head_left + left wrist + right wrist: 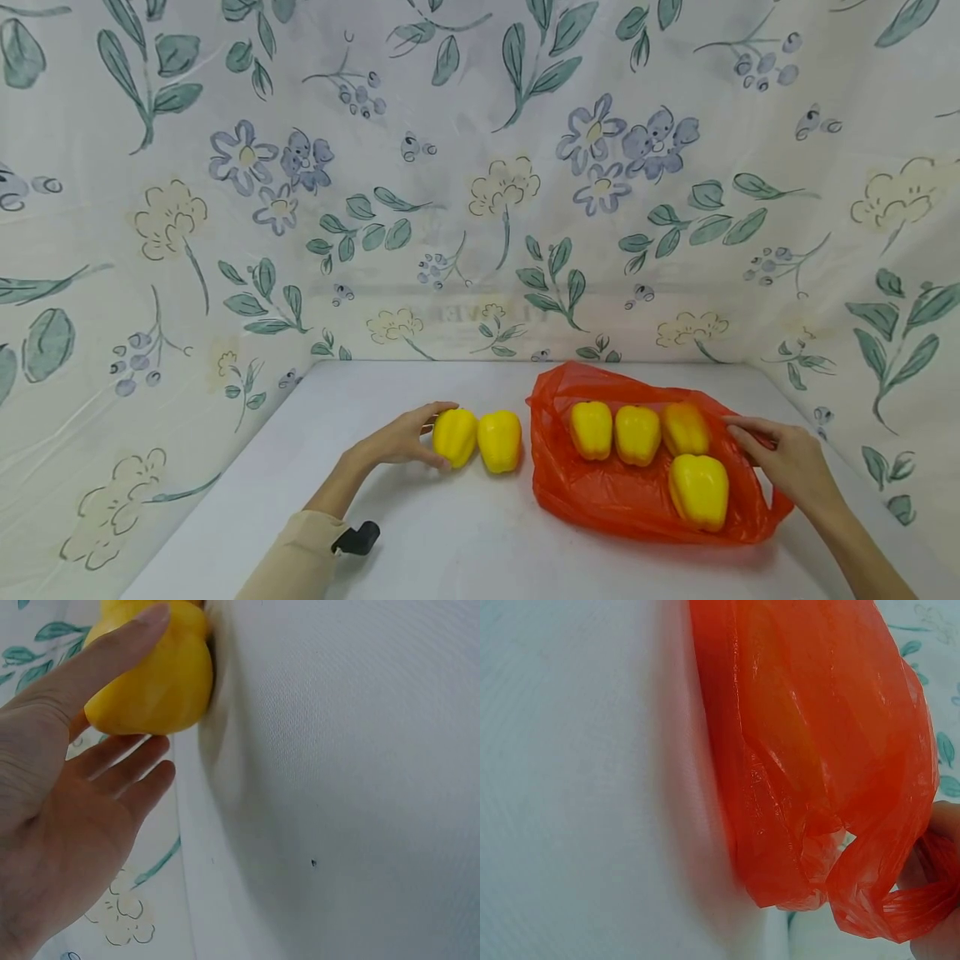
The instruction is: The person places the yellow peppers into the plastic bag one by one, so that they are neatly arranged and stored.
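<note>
On the white table, my left hand [397, 440] grips a yellow bell pepper [455, 437] from its left side. The left wrist view shows the thumb across the near face of this pepper [169, 686] and the fingers behind it. Another yellow bell pepper [499, 442] stands close against its right side. To the right lies a red plastic bag [585, 496], spread wide at its mouth, with several yellow bell peppers in it, one of them [686, 429] partly behind red film. My right hand [791, 467] pinches the bag's right edge, where a gathered handle [922, 904] shows in the right wrist view.
A flower-print sheet [442, 250] hangs behind the table [420, 542] and along both sides. A black strap piece [357, 539] sticks out from the left sleeve [300, 554].
</note>
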### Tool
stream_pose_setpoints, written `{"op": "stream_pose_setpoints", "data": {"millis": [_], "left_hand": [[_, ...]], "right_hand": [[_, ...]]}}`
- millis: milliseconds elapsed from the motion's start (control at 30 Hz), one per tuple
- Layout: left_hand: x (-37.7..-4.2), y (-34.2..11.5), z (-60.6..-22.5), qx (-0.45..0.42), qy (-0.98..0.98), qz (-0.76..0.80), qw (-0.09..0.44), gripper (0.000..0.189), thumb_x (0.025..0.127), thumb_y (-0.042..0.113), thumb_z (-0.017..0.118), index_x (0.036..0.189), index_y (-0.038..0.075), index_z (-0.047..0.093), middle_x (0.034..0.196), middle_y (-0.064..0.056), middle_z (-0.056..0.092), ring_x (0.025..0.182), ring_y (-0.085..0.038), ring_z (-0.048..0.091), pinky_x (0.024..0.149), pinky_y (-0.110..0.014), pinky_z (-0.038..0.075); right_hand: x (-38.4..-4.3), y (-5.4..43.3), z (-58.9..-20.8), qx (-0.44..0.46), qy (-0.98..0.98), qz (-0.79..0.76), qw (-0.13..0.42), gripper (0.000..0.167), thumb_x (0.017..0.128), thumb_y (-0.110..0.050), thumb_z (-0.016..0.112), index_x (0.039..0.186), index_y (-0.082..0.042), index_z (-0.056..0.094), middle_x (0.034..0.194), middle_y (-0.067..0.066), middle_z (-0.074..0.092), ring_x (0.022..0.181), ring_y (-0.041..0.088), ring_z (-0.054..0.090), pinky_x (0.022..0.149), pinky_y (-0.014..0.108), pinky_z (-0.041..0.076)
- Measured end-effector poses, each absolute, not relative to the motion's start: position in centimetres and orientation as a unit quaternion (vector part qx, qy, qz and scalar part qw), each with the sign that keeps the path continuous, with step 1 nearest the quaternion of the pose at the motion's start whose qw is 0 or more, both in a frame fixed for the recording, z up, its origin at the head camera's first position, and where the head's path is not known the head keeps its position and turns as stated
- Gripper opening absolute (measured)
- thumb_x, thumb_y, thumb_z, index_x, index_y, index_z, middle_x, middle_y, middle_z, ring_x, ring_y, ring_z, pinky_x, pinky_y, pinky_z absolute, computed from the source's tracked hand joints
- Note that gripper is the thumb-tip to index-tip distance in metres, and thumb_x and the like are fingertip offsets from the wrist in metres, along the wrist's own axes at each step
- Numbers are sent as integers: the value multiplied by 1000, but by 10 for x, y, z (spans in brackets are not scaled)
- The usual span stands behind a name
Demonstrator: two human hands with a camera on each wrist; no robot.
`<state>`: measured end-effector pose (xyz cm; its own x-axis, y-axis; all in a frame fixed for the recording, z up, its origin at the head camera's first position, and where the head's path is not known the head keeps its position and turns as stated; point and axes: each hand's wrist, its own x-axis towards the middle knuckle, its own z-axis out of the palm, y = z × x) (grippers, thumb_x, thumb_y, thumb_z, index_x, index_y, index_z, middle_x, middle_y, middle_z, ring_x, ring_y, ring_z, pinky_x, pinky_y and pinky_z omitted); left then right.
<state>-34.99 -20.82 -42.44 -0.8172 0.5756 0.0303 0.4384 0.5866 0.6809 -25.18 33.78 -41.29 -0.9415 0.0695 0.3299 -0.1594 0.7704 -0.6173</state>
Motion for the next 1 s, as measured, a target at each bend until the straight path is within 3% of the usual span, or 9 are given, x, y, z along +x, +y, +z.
{"op": "stream_pose_setpoints", "data": {"millis": [567, 800, 1000], "left_hand": [[-354, -211, -432, 295, 881, 361, 80, 84, 74, 26, 87, 145, 17, 42, 150, -5, 46, 139, -31, 44, 114, -51, 36], [-351, -212, -428, 295, 887, 348, 73, 85, 74, 29, 86, 146, 14, 43, 150, -7, 46, 138, -31, 45, 113, -49, 38], [-351, -214, -416, 290, 891, 346, 37, 87, 74, 32, 87, 146, 11, 43, 147, -10, 49, 131, -33, 51, 109, -51, 43]], "right_hand": [[-252, 337, -414, 18, -925, 343, 164, 43, 100, -33, 56, 125, 2, 64, 106, 25, 70, 71, 13, 69, 61, 15, 55], [-252, 338, -416, 19, -926, 340, 163, 45, 100, -35, 56, 125, 2, 64, 105, 24, 71, 69, 10, 67, 61, 14, 55], [-252, 338, -415, 19, -924, 345, 163, 45, 100, -34, 55, 125, 2, 64, 105, 24, 71, 70, 11, 68, 62, 14, 55]]}}
